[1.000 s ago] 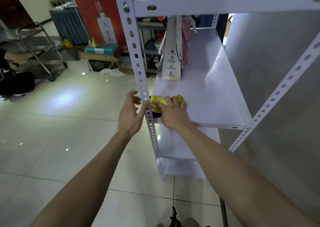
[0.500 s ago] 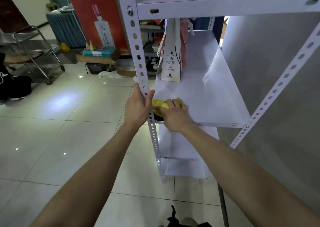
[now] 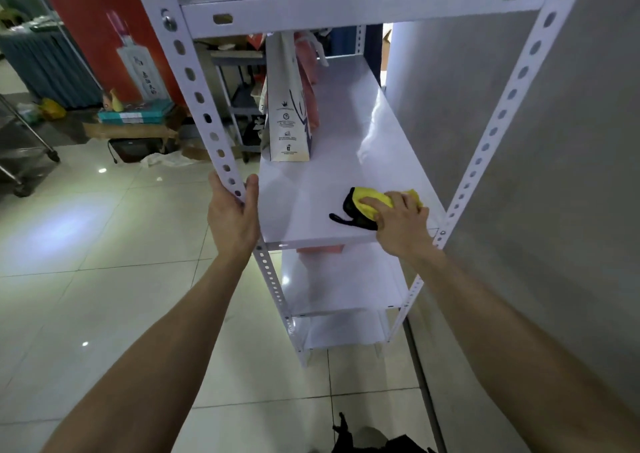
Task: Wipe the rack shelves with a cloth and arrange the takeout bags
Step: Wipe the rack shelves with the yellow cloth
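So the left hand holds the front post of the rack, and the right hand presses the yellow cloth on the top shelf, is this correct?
Not quite. The left hand does hold the front post, but the right hand presses the yellow cloth on the middle shelf, the one where the paper bag stands, not the top shelf. The head view shows it.

The right hand (image 3: 401,226) is pressing a yellow microfibre cloth with black trim (image 3: 369,207) onto the white metal rack shelf (image 3: 311,193), near its front edge. Left of it, the left hand (image 3: 233,215) is gripping the perforated white steel upright (image 3: 194,82). Behind both hands, a tall white printed paper takeout bag (image 3: 287,113) is standing on the same shelf.
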`<state>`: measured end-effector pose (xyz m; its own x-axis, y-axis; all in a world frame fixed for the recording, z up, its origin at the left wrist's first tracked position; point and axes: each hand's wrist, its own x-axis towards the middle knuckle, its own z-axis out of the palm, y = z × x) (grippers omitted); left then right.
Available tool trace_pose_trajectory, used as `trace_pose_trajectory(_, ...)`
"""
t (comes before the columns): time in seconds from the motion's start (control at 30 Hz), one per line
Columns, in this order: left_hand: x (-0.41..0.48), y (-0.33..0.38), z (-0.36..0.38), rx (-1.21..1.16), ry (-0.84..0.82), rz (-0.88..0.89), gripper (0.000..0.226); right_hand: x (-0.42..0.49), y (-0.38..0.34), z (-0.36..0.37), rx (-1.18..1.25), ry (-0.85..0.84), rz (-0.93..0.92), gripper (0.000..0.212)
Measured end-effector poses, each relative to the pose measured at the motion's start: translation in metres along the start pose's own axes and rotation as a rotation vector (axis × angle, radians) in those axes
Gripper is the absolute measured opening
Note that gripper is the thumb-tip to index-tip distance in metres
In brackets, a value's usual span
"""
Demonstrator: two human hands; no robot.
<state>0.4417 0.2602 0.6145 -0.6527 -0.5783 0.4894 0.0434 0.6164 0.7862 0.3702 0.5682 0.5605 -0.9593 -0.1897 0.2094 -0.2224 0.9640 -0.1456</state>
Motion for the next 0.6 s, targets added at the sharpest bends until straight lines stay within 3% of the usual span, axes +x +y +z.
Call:
trace_pose_trajectory(0.17,-0.001,-0.012,0.006,0.015,-0.014,-0.049,0.028,0.058,0.015,-0.006,-0.071,-0.059,0.014,0.054)
trace_pose_trajectory(0.33,-0.001,-0.016,0.003,0.016,-0.013,-0.013,0.030,0.109,-0.023,-0.008,-0.094,-0.072,0.266,0.065)
trace_pose_trajectory(0.37,-0.002,-0.016,0.003,0.011,-0.012,-0.012,0.031,0.102,-0.050,-0.002,-0.066,-0.082,0.205,0.066)
trace_pose_trajectory(0.47,-0.004,-0.012,0.000,-0.002,-0.006,0.005,0.036,0.055,-0.134,0.017,-0.004,-0.075,-0.241,0.073)
trace_pose_trajectory(0.53,-0.004,-0.012,0.000,0.005,-0.004,0.027,0.037,0.041,-0.154,0.019,0.034,-0.072,-0.468,0.073)
trace_pose_trajectory(0.6,-0.004,-0.009,0.000,0.008,-0.003,0.018,0.037,0.060,-0.132,0.014,0.041,-0.021,-0.442,0.067)
